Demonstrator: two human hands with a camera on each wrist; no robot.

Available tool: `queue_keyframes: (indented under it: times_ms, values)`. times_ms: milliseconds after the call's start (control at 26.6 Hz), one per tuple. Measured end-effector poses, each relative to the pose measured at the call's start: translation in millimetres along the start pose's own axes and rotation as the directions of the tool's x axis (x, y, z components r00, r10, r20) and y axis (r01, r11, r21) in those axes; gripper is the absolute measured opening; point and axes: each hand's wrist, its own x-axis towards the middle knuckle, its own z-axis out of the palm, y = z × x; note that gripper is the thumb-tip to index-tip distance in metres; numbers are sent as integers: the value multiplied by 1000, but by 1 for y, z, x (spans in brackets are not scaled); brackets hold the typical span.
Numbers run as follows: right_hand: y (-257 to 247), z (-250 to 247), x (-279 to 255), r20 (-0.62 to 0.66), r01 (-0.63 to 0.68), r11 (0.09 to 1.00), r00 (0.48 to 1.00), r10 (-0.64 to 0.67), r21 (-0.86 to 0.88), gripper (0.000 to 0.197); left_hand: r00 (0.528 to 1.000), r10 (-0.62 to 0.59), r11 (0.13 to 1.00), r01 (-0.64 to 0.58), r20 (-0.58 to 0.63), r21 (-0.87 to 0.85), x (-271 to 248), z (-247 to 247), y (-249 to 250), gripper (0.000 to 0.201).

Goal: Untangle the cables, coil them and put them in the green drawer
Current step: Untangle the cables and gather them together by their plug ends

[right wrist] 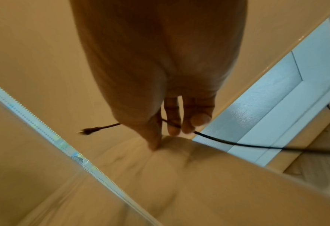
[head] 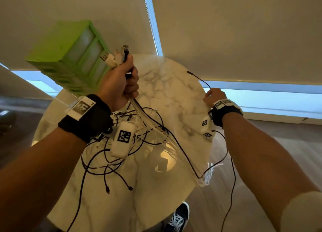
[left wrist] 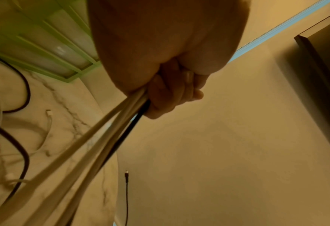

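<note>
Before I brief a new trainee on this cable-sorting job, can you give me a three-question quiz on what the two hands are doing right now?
1. True or false: the left hand grips several cable ends together in a fist.
2. Which colour is the cable that the right hand pinches? A white, B black, C green.
3. Fill in: the green drawer unit stands on the marble ____.

Key: 1 true. 2 B. 3 table.
</note>
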Motion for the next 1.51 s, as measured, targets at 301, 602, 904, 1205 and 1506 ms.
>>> queue_keyframes:
  times_ms: [301, 602, 904, 1205, 1506]
  values:
    - [41, -46, -58, 139, -121, 989, 984, 109, 82, 54, 983, -48, 999, 51, 178, -11, -15, 34, -13, 51]
    - [-43, -35, -189, 360, 396, 796, 736, -574, 459, 40, 957, 47, 977, 15, 285, -213, -39, 71, -34, 50]
    - [-4, 20, -213, 389, 162, 968, 893, -227, 194, 17, 994, 105, 944, -94, 17, -316, -55, -4, -39, 49]
    - [-80, 15, -226, 524, 320, 907, 841, -138, -275, 41, 999, 45, 951, -37, 18, -308, -73, -108, -69, 41]
    - [-290, 36, -277, 186, 497, 716, 743, -643, 491, 43, 975, -62, 989, 88, 215, -116, -84, -170, -69, 41]
